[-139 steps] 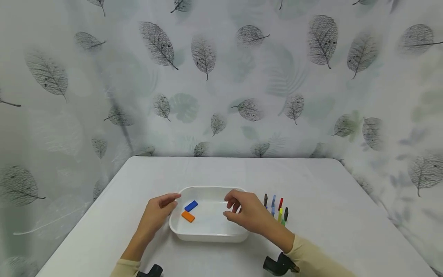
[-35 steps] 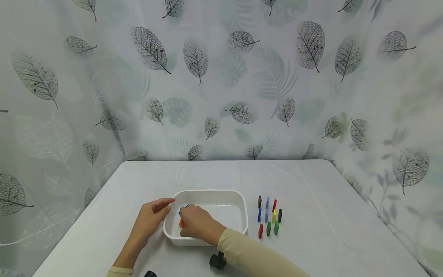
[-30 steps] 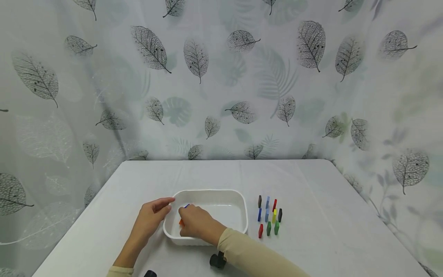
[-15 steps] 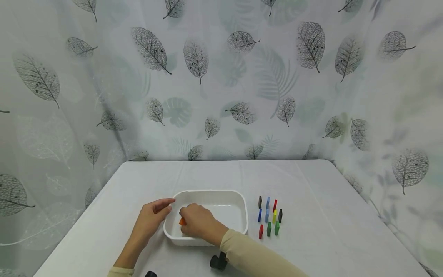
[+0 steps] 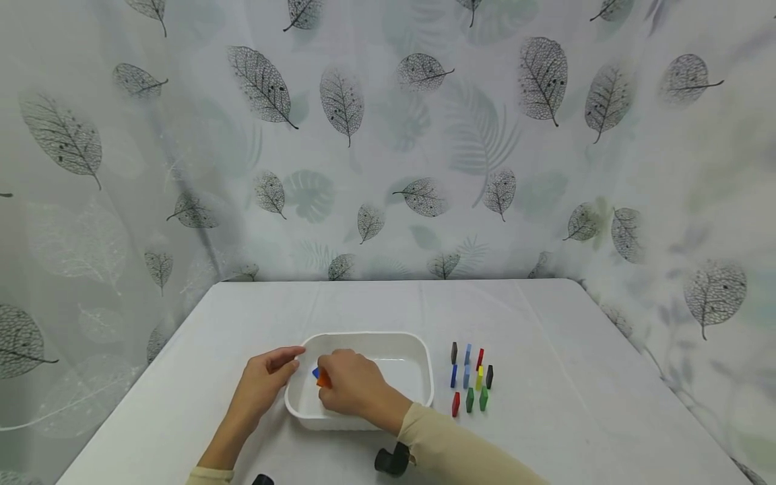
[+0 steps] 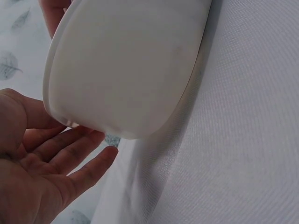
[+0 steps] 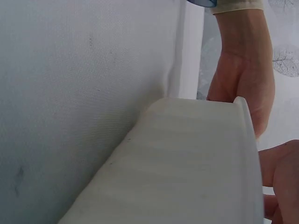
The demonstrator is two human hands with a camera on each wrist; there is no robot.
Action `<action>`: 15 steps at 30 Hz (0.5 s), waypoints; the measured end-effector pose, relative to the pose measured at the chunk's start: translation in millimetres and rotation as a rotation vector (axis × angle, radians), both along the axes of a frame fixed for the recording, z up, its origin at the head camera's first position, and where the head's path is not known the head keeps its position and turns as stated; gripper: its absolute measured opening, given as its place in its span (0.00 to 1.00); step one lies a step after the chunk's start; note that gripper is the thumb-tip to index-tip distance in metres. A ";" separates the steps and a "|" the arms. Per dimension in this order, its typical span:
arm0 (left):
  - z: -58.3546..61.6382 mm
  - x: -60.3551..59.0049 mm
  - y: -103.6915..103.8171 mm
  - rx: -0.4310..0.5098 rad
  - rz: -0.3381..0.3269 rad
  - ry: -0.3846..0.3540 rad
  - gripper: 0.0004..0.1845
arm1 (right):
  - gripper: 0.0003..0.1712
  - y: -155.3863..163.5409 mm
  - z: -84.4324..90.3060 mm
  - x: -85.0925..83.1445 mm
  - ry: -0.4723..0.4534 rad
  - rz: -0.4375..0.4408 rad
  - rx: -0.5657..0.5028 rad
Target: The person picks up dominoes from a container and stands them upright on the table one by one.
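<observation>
In the head view, my right hand (image 5: 351,382) is inside a white tray (image 5: 394,346), toward its left half. Its thumb and fingers pinch an orange domino block (image 5: 324,378), which is tilted. A blue domino block (image 5: 315,372) shows just behind it, mostly hidden by the hand. My left hand (image 5: 265,378) touches the tray's left rim with thumb and forefinger, the fingers loosely extended. In the left wrist view those fingers (image 6: 91,170) lie beside and under the tray's rounded end (image 6: 126,70). The right wrist view shows the tray's outer wall (image 7: 187,158), while the blocks are hidden.
To the tray's right, several domino blocks stand upright in rough rows, among them a red block (image 5: 456,404), a green block (image 5: 469,400), a yellow block (image 5: 479,378) and a black block (image 5: 489,377). A white cloth (image 5: 545,377) covers the table. Leaf-patterned curtains (image 5: 388,135) surround it.
My right hand first hovered over the tray, then reached down to the blocks at its left. It has now risen slightly rightward with the orange block, uncovering the blue one. My left hand stays at the rim.
</observation>
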State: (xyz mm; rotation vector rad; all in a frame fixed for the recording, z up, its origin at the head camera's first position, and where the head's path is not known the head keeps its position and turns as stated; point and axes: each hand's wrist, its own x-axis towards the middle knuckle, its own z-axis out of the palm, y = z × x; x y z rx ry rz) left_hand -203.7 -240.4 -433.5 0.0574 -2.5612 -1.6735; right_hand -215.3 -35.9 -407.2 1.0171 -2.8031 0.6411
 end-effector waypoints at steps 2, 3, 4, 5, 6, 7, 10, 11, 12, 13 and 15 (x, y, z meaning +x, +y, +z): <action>-0.2 0.2 -0.1 -0.004 0.004 -0.004 0.16 | 0.08 2.5 1.5 1.3 0.007 0.006 -0.017; -0.3 0.3 -0.1 -0.006 0.007 -0.006 0.16 | 0.08 3.5 2.2 1.8 0.010 0.006 -0.024; -0.4 0.3 -0.2 -0.006 0.008 -0.007 0.16 | 0.08 4.4 3.0 2.4 0.014 0.005 -0.033; -0.3 0.4 -0.1 -0.008 0.010 -0.008 0.17 | 0.08 5.1 3.6 2.9 0.016 0.005 -0.042; -0.4 0.3 -0.1 -0.010 0.011 -0.010 0.17 | 0.08 6.0 4.1 3.5 0.017 0.003 -0.050; -0.3 0.3 0.2 -0.011 0.012 -0.011 0.17 | 0.08 6.8 4.7 4.1 0.013 0.002 -0.056; 0.4 0.6 0.7 -0.017 0.013 -0.015 0.17 | 0.08 9.2 6.5 6.0 -0.007 0.004 -0.075; 0.7 0.5 0.9 -0.020 0.014 -0.015 0.17 | 0.08 10.1 7.1 6.5 -0.011 0.005 -0.079; 0.8 0.2 1.2 -0.022 0.014 -0.014 0.17 | 0.08 10.9 7.7 6.9 -0.017 0.004 -0.081; 1.0 -0.1 1.4 -0.025 0.016 -0.013 0.16 | 0.08 11.7 8.3 7.2 -0.023 0.003 -0.085; 0.9 -0.8 1.5 -0.025 0.018 -0.012 0.16 | 0.09 12.9 9.3 7.3 -0.034 0.001 -0.092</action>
